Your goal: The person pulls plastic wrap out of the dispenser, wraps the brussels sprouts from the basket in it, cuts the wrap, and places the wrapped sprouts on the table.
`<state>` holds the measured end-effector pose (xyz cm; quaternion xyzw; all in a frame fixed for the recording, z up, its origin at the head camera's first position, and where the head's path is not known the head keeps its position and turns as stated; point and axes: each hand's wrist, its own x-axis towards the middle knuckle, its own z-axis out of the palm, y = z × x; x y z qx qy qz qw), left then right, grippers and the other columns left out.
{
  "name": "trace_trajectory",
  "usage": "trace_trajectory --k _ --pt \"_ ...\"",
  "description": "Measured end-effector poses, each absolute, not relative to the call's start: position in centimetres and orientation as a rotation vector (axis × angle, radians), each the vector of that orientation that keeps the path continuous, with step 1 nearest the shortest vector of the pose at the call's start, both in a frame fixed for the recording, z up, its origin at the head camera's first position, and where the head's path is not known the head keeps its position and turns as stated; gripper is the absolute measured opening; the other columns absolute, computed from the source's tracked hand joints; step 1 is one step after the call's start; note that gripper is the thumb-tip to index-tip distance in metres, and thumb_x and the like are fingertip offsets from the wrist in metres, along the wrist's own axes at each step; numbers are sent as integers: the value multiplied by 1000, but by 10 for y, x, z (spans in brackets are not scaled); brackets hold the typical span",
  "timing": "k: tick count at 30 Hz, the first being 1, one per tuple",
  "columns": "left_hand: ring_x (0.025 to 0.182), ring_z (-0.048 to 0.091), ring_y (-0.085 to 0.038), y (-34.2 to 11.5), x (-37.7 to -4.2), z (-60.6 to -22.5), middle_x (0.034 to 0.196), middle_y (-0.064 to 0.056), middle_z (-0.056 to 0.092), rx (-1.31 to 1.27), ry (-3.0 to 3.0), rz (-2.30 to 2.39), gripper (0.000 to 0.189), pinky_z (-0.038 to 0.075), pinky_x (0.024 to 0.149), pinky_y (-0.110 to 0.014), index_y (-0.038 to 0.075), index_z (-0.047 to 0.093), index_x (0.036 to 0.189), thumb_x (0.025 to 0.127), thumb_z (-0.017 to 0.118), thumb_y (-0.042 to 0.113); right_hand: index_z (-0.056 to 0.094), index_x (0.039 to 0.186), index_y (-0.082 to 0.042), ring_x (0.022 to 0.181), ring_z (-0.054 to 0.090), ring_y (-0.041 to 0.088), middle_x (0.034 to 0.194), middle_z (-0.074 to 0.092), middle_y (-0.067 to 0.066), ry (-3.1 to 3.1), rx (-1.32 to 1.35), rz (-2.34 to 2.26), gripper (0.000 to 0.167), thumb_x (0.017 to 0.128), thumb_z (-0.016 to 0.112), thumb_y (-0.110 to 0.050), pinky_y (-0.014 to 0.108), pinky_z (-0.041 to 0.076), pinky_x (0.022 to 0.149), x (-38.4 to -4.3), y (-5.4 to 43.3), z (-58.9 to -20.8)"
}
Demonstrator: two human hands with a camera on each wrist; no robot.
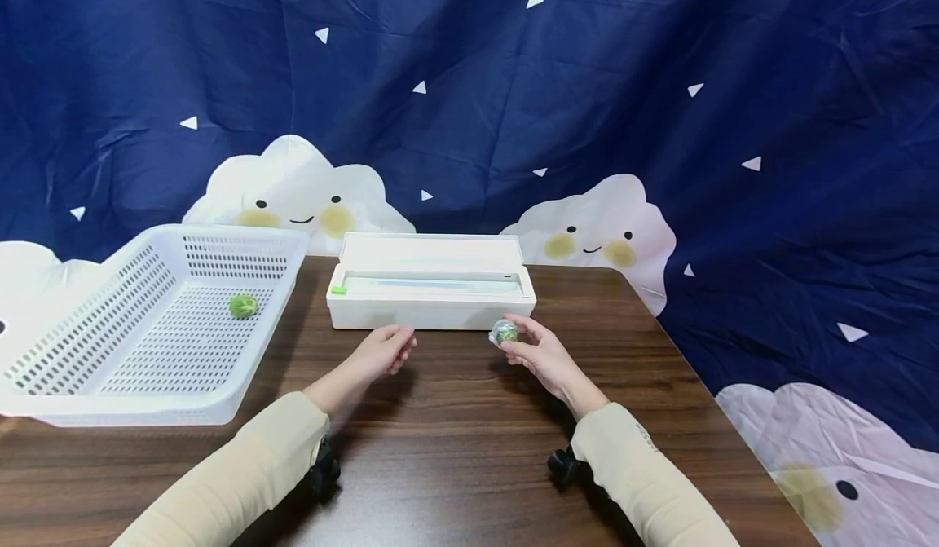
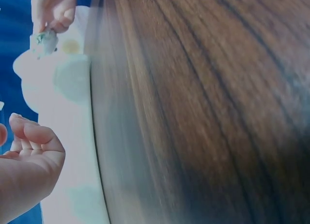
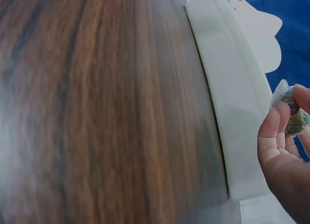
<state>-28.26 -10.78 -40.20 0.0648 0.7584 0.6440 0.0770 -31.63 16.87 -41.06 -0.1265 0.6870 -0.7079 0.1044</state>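
Note:
In the head view my right hand (image 1: 541, 357) pinches a small broccoli floret (image 1: 505, 332) wrapped in clear film, above the table by the right front corner of a white film box. The right wrist view shows the crinkled film round the wrapped floret (image 3: 294, 115) between thumb and fingers. My left hand (image 1: 383, 350) hovers in front of the box's middle with loosely curled fingers and holds nothing. That white box (image 1: 425, 314) has its lid (image 1: 433, 250) raised, with a strip of film across its opening and a green slider (image 1: 338, 290) at the left end.
A white perforated basket (image 1: 253, 359) stands on the left of the dark wooden table (image 1: 455, 465), with one bare broccoli floret (image 1: 243, 306) inside. Behind the table hangs a dark blue curtain (image 1: 469, 107) with white clouds. The table's right edge slants away beyond my right arm.

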Motion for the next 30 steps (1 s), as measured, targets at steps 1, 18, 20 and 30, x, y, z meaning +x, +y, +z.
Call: trace_trajectory --k 1,18,20,30 --pt "50 37 -9 -108 -283 -401 63 -1 43 178 2290 1925 29 33 49 -22 1 52 85 100 37 21 34 137 4 73 53 15 111 44 12 2025 -368 -2091 56 86 56 8 23 48 66 -317 170 -411" --pt "52 38 -10 -126 -295 -408 68 -6 46 83 2454 1988 26 33 49 -23 0 53 90 98 43 22 33 130 8 71 56 16 110 47 16 2094 -263 -2083 50 86 56 7 25 50 65 -331 196 -421" --pt "52 38 -10 -128 -296 -409 68 -6 46 87 2467 1988 26 33 50 -23 -2 53 92 98 42 21 33 130 9 72 56 17 111 47 18 2105 -253 -2070 49 86 55 8 25 50 65 -332 198 -422" --pt "51 37 -11 -133 -298 -409 65 -2 44 70 2499 1942 29 33 51 -24 -6 51 98 99 41 21 35 129 8 74 59 19 112 47 20 2150 -162 -1952 48 86 55 7 28 51 68 -334 207 -424"
